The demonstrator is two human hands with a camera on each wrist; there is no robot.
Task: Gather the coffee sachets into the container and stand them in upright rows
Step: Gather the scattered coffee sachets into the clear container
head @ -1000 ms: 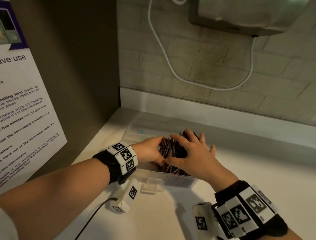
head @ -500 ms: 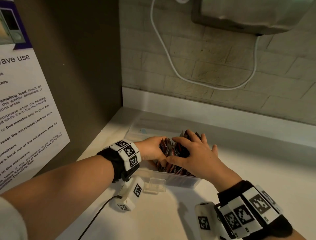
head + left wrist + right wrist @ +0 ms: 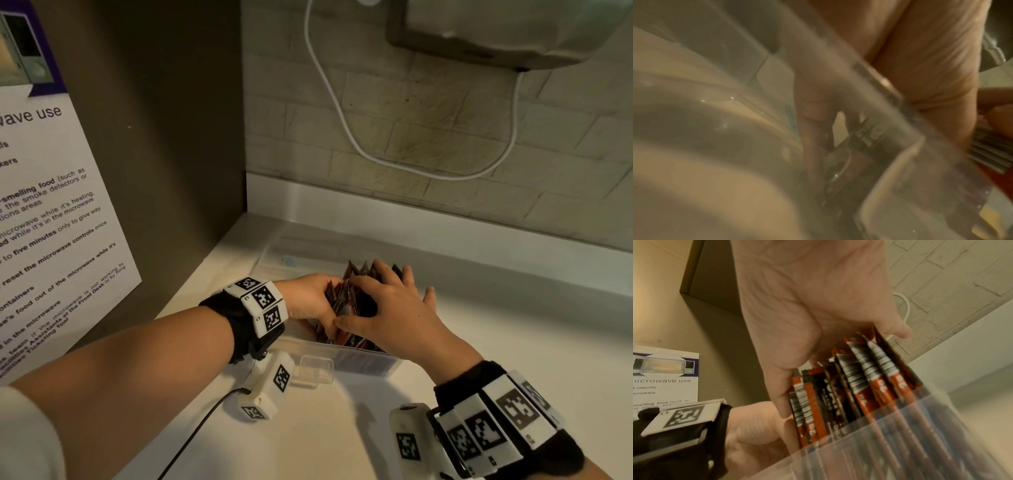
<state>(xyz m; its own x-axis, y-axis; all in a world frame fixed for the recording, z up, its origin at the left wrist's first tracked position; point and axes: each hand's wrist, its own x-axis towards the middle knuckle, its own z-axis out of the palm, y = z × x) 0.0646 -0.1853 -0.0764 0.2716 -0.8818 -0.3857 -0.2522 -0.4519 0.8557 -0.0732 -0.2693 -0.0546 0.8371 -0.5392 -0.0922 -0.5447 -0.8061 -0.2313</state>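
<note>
A clear plastic container (image 3: pixel 363 363) sits on the white counter near the corner. Red and black coffee sachets (image 3: pixel 346 298) stand upright in it, packed as a stack. My left hand (image 3: pixel 320 308) grips the stack's left side, thumb down at the front, fingers hidden inside the container. My right hand (image 3: pixel 371 303) lies over the sachet tops, fingers curled over the far side and thumb on the near face. In the right wrist view the sachets (image 3: pixel 859 386) rise above the container wall (image 3: pixel 900 447) under my palm. The left wrist view is blurred; fingers (image 3: pixel 812 116) show through the plastic.
The container's clear lid (image 3: pixel 301 253) lies flat just behind it. A brown cabinet side (image 3: pixel 171 154) with a microwave notice (image 3: pixel 51 222) closes off the left. A tiled wall with a white cable (image 3: pixel 339 116) runs behind. White counter (image 3: pixel 531 342) extends to the right.
Both hands stay on the sachet stack. The right fingers have curled slightly further over the tops. The container has not moved.
</note>
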